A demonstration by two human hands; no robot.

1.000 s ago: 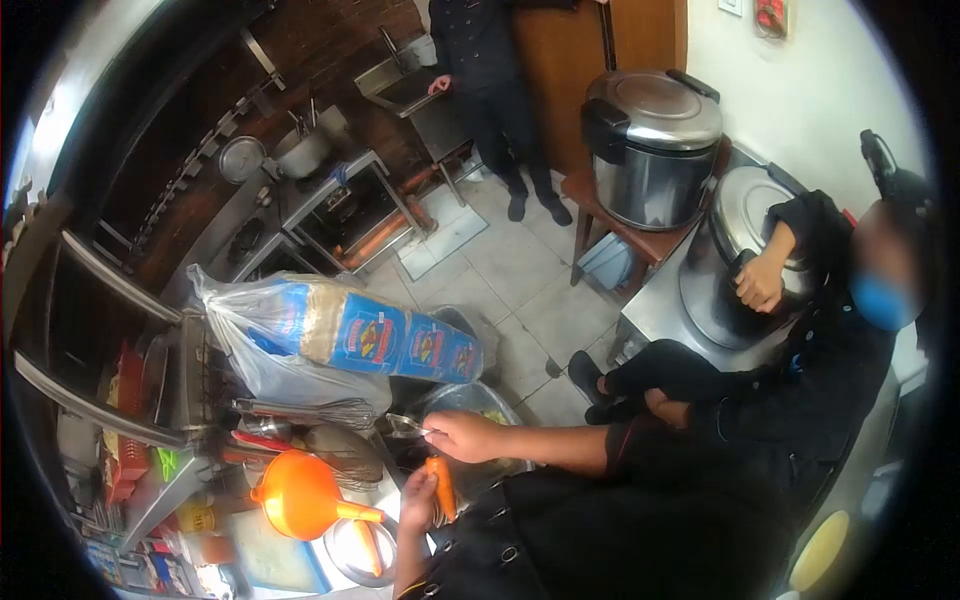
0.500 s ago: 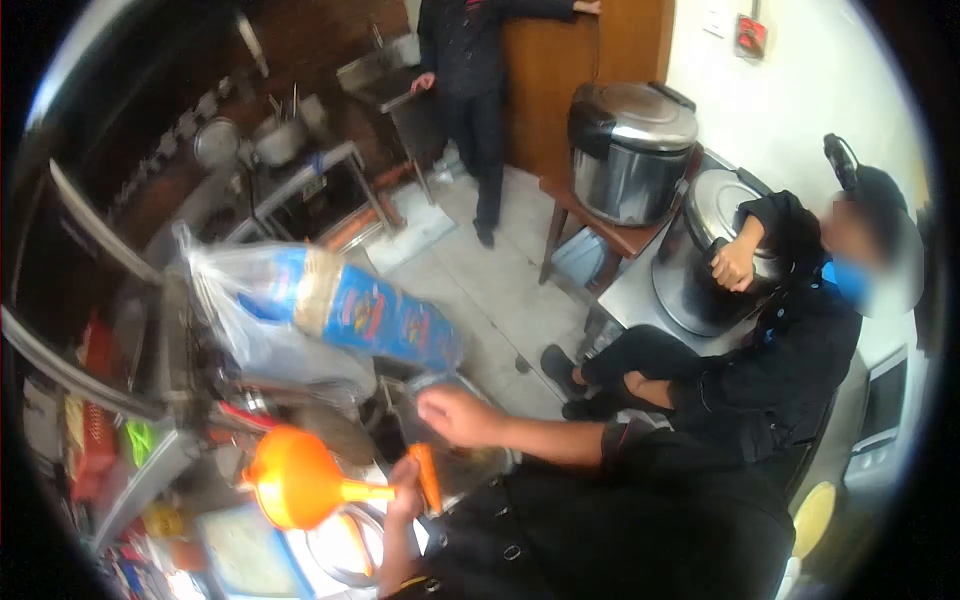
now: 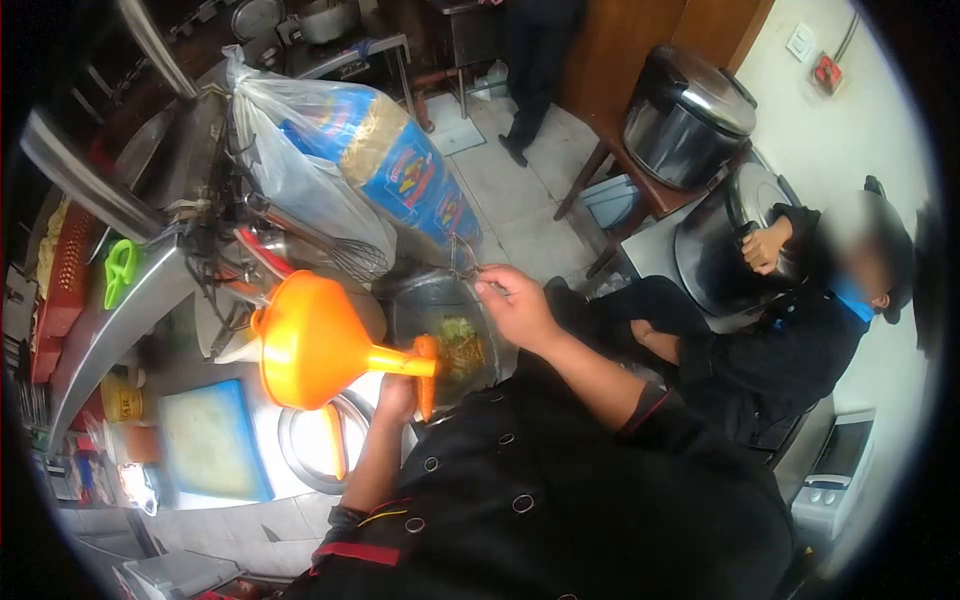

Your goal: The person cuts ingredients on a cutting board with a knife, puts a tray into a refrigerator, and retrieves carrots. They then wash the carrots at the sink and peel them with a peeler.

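Note:
My left hand (image 3: 397, 398) is closed around a carrot (image 3: 426, 385), held upright over a dark bin (image 3: 405, 300) with vegetable scraps (image 3: 460, 350) in it. An orange funnel (image 3: 315, 340) lies across the view above that hand, its spout overlapping the carrot. Whether the hand touches the funnel I cannot tell. My right hand (image 3: 517, 308) pinches a small metal peeler (image 3: 464, 258) with a thin loop-like frame, above the bin's far edge and apart from the carrot. Left of my left arm, another carrot (image 3: 336, 445) rests in a round metal bowl (image 3: 290, 455).
A blue-edged cutting board (image 3: 210, 440) lies on the counter at left. Beyond the bin stand a plastic-wrapped blue package (image 3: 415, 180) and a whisk (image 3: 350, 255). At right a person (image 3: 790, 330) sits by large steel cookers (image 3: 690, 115); another person (image 3: 540, 75) stands behind.
My right hand has moved up and away from the carrot, toward the bin's far side. The view has shifted, showing the bin and counter more clearly. My left hand still holds the carrot.

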